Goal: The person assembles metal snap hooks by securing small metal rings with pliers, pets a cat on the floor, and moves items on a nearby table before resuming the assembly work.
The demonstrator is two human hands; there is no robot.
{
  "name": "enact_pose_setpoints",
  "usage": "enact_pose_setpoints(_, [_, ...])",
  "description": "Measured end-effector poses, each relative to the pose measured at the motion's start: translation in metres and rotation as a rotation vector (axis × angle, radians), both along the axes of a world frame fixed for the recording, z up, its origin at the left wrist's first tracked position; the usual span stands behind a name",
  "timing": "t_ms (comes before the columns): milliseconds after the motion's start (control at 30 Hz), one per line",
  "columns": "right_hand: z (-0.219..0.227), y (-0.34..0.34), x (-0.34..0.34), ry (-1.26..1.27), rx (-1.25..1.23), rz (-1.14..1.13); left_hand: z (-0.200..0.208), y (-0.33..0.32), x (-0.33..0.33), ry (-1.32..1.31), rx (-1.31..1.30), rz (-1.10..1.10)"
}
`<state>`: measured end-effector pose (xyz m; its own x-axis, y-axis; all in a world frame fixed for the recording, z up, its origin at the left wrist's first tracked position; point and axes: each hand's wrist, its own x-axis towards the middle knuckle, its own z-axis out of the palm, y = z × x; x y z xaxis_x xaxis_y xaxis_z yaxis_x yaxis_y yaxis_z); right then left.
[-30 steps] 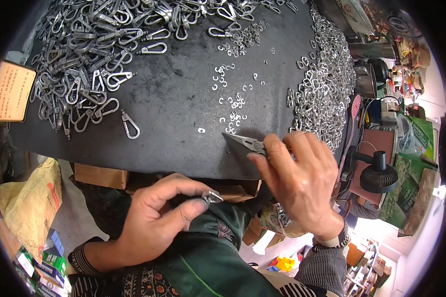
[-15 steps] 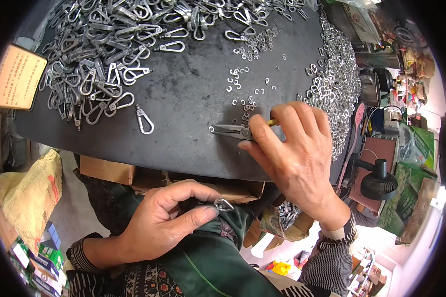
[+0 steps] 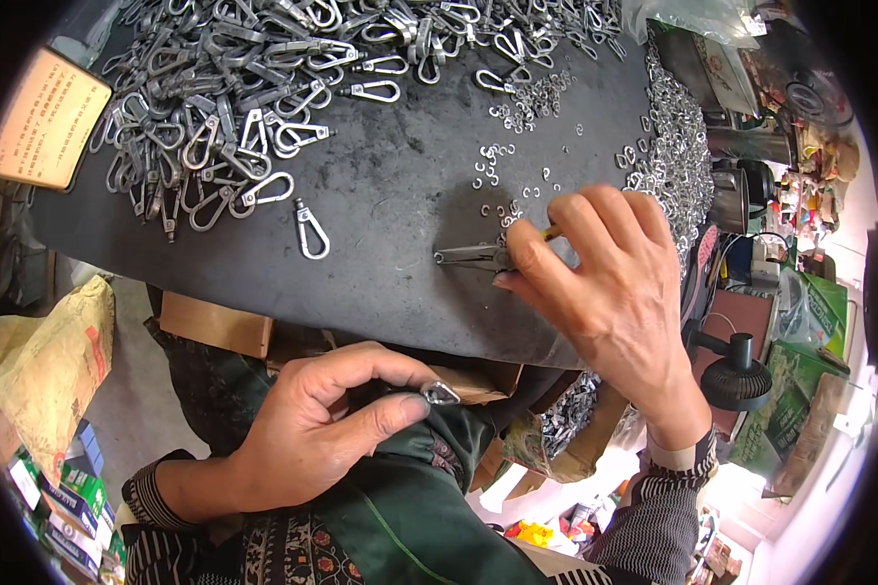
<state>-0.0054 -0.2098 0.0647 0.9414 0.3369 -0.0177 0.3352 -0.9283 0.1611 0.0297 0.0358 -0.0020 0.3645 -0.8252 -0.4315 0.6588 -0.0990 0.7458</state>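
My left hand [image 3: 337,429] is low, in front of the table, pinching a small shiny metal link [image 3: 441,393] between thumb and forefinger; the part inside the grip is hidden. Over the table, my right hand [image 3: 610,283] is closed around long-nose pliers [image 3: 473,256] whose yellow handle shows between the fingers. The jaw tips point left, with a tiny open C-shaped ring [image 3: 439,258] at them. Beyond the right hand lie several loose C-rings [image 3: 488,166]. To the left of the pliers, a single metal snap hook [image 3: 311,232] lies apart from the others.
A big heap of snap hooks [image 3: 254,88] covers the far left of the dark table [image 3: 361,283]. Along its right side is a pile of metal links [image 3: 678,146]. A printed tan card [image 3: 47,117], a small black fan [image 3: 737,375] and a cardboard box [image 3: 215,325] stand around it.
The whole view has shifted, so the table items appear slightly farther right. Pliers and C-ring stay low over the table, and the link in my left hand appears tilted differently.
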Motion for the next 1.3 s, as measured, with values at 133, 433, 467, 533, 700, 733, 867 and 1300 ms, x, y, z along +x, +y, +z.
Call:
enact_pose_setpoints(133, [0.009, -0.003, 0.001, 0.027, -0.027, 0.028, 0.002, 0.001, 0.001, 0.062, 0.035, 0.064])
enact_pose_setpoints(433, [0.022, 0.004, -0.012, 0.084, 0.235, 0.117, 0.002, -0.001, 0.0, 0.161, -0.018, 0.159])
enact_pose_setpoints(467, [0.021, 0.004, -0.011, 0.086, 0.242, 0.118, 0.002, -0.001, 0.0, 0.157, -0.01, 0.162])
enact_pose_setpoints(533, [0.022, 0.006, -0.012, 0.094, 0.241, 0.106, 0.001, -0.002, 0.0, 0.141, 0.0, 0.149])
enact_pose_setpoints(700, [0.022, 0.011, -0.014, 0.084, 0.231, 0.121, -0.003, -0.003, 0.0, -0.081, -0.01, 0.092])
enact_pose_setpoints(733, [0.022, 0.012, -0.016, 0.077, 0.241, 0.13, -0.004, -0.002, -0.001, -0.172, -0.035, 0.083])
enact_pose_setpoints(867, [0.023, 0.018, -0.037, 0.08, 0.278, 0.101, 0.004, 0.009, 0.006, -0.566, -0.085, -0.034])
enact_pose_setpoints(1300, [-0.021, -0.001, -0.122, -0.052, 0.371, -0.469, 0.017, 0.008, 0.114, -2.037, 0.509, -0.326])
